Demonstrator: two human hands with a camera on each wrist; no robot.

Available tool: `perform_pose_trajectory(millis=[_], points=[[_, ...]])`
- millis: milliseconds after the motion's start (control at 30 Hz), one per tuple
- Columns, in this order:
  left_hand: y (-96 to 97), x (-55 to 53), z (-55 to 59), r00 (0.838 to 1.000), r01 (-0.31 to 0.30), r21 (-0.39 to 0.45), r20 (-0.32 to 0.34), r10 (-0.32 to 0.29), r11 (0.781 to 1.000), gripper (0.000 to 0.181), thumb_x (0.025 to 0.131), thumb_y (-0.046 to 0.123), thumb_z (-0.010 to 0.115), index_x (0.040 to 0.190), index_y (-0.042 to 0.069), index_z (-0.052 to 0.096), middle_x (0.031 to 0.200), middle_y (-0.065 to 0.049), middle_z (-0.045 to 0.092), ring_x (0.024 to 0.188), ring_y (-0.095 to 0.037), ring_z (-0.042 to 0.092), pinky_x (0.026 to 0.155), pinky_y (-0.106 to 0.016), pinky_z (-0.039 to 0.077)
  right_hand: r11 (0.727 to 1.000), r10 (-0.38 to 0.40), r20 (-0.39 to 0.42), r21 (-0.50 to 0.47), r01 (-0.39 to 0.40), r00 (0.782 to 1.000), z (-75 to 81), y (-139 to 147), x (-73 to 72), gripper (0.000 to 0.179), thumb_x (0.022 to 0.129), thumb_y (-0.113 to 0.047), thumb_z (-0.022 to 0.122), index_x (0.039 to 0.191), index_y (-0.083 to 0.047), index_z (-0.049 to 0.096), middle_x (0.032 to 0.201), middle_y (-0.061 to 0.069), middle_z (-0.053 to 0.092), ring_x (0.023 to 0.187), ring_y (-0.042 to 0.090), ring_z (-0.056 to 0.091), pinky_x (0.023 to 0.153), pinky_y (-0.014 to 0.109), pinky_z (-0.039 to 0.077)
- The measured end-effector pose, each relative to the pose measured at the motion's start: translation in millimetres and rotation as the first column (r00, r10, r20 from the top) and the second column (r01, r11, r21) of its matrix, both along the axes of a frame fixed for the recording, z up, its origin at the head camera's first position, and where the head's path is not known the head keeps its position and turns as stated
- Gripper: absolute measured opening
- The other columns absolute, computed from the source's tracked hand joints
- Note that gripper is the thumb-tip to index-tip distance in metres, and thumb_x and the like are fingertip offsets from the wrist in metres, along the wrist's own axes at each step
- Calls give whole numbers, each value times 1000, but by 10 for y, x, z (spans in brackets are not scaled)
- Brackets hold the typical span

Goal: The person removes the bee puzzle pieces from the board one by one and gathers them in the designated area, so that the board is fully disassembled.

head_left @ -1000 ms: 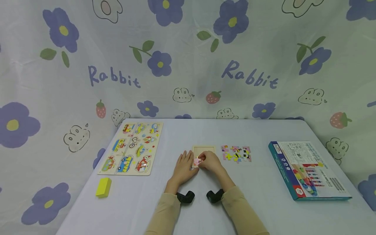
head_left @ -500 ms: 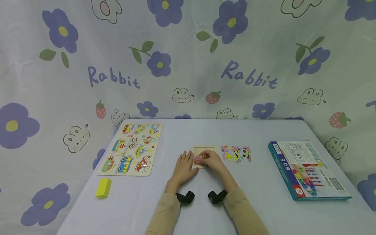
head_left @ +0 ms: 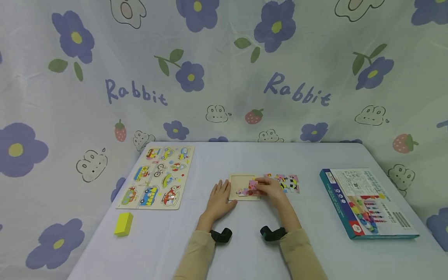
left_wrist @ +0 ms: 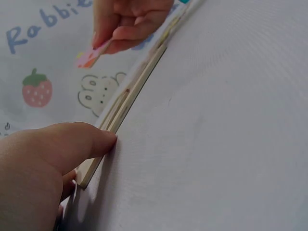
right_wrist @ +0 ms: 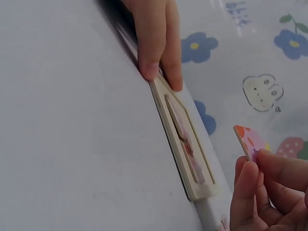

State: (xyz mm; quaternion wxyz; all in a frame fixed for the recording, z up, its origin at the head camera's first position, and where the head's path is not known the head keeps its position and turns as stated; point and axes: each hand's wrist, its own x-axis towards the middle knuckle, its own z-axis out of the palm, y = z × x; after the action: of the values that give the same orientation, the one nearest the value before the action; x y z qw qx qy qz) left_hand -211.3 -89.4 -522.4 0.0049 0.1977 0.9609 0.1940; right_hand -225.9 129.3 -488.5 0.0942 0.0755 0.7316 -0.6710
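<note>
A shallow wooden puzzle tray (head_left: pixel 239 181) lies in front of the person, with a few pink pieces (head_left: pixel 247 192) along its near side. The left hand (head_left: pixel 218 200) rests beside the tray with straight fingers; its thumb (left_wrist: pixel 98 141) touches the tray's edge. Between thumb and fingertips, the right hand (head_left: pixel 273 189) pinches a pink puzzle piece (head_left: pixel 252 184), raised above the tray's right part. That piece (right_wrist: pixel 249 142) shows orange spots and stands tilted in the right wrist view. Several loose pieces (head_left: pixel 293 182) lie right of the tray, partly hidden by the right hand.
A wooden vehicle puzzle board (head_left: pixel 162 194) lies on the left, with a yellow block (head_left: pixel 123 224) nearer the person. On the right is a flat boxed set (head_left: pixel 367 202). A patterned cloth (head_left: pixel 224 70) hangs behind the white table (head_left: pixel 227 157).
From the tray's near-left corner, the right hand has moved right with a pink puzzle piece raised in its fingers. Bare wood now shows in that corner. The left hand has stayed in place.
</note>
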Motion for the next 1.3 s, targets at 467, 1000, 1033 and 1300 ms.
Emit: perform_pose_trajectory(millis=[467,1000,1033,1300], points=[[10,19,18,1000,-6,7,11,6,1000,74,89,43,50,143,-2,28,150,-14,24,141,-32,12,114,-43,7,992,-90,45,95,86,995,-65,425,172,36,84,-7,65,116,6,58,85,3,64,67,5,58,62,16,49],[-1,7,3,1000,1,7,10,-1,1000,74,89,43,50,143,-2,27,151,-14,23,141,-31,12,114,-43,7,888,-142,-22,439,137,990,-65,395,313,22,78,-6,70,98,4,67,88,14,66,68,15,57,58,21,49],[-1,9,4,1000,2,10,10,-2,1000,74,89,43,50,143,-2,27,151,-14,23,140,-32,12,114,-43,7,871,-137,-35,472,137,990,-59,384,318,21,77,-6,70,96,3,68,86,13,66,69,16,57,58,22,48],[1,13,-1,1000,-2,-6,19,2,1000,75,89,45,48,144,0,26,151,-12,21,141,-30,10,114,-42,6,818,-108,-88,559,139,990,-68,347,323,17,75,-4,71,91,1,69,79,9,65,71,19,56,58,26,47]])
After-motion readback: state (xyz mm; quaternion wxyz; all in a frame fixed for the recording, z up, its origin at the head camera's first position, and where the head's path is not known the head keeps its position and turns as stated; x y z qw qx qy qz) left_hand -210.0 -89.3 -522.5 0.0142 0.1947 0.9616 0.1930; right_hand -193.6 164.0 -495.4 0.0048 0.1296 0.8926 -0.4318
